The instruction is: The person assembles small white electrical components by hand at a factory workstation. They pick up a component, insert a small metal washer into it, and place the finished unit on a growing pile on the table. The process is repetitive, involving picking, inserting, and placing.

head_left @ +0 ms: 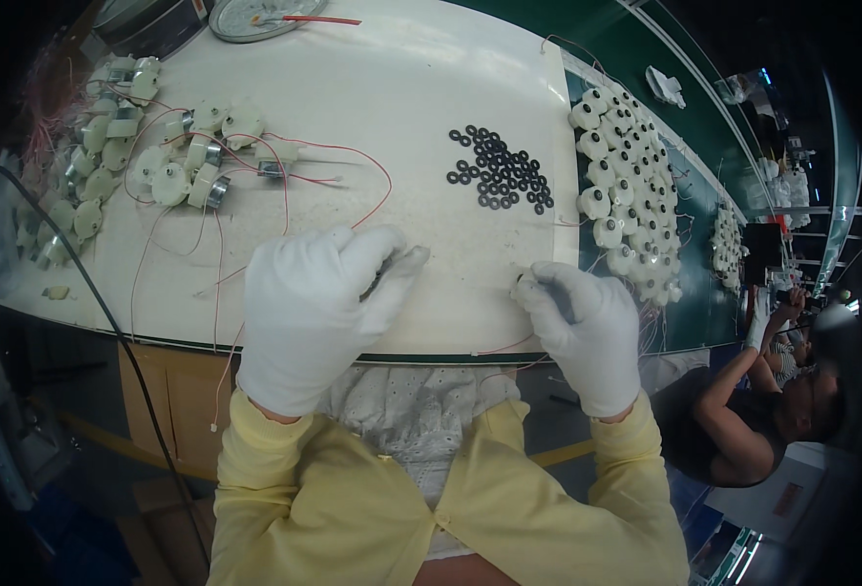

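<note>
My left hand [318, 308], in a white glove, is over the near part of the white tabletop with its fingers curled together. Something dark shows in the gap by the thumb, too little of it to name. A thin red-and-white wire [231, 366] hangs over the table edge beside this hand. To the right, my gloved right hand [587, 327] pinches thumb and forefinger together; whatever is between the tips is too small to make out. Another thin wire [509, 349] lies near its fingers. Beyond both hands lies a pile of black rings [497, 168].
Small motors with cream plastic housings [172, 181] and trailing wires crowd the left. Rows of cream parts with black centres [626, 186] stand on a green surface at right. A round dish [245, 21] sits at the back. A black cable [89, 273] crosses the left; a person [743, 420] is at right.
</note>
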`<state>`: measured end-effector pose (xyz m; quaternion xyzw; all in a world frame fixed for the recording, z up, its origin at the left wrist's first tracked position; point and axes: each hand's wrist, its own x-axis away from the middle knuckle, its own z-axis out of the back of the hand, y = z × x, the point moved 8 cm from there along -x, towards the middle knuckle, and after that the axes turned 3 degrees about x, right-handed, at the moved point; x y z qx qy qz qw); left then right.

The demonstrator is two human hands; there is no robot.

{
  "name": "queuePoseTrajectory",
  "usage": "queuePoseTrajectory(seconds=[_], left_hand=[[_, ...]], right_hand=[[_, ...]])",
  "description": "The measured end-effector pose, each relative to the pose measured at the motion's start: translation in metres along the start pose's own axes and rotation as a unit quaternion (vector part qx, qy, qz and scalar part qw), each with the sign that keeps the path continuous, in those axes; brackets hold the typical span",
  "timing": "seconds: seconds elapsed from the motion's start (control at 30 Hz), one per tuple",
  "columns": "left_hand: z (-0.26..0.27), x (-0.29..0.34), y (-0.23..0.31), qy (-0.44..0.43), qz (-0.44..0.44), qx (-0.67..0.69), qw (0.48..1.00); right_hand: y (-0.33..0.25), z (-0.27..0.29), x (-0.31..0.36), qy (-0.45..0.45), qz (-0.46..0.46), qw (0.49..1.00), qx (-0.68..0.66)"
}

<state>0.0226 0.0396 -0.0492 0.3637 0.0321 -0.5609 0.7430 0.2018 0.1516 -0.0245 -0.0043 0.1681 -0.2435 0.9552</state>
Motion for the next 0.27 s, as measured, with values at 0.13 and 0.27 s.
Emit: queuePoseTrajectory(seconds=[0.13, 0.27], left_hand=[[0.000, -0.001, 0.001, -0.002, -0.003, -0.001, 1.000], [-0.003, -0.001, -0.001, 0.005, 0.000, 0.022, 1.000]], right_hand=[[-0.010, 0.003, 0.003, -0.022, 0.025, 0.998, 0.052], [-0.004, -0.008, 0.001, -0.090, 0.006, 0.995, 0.051]])
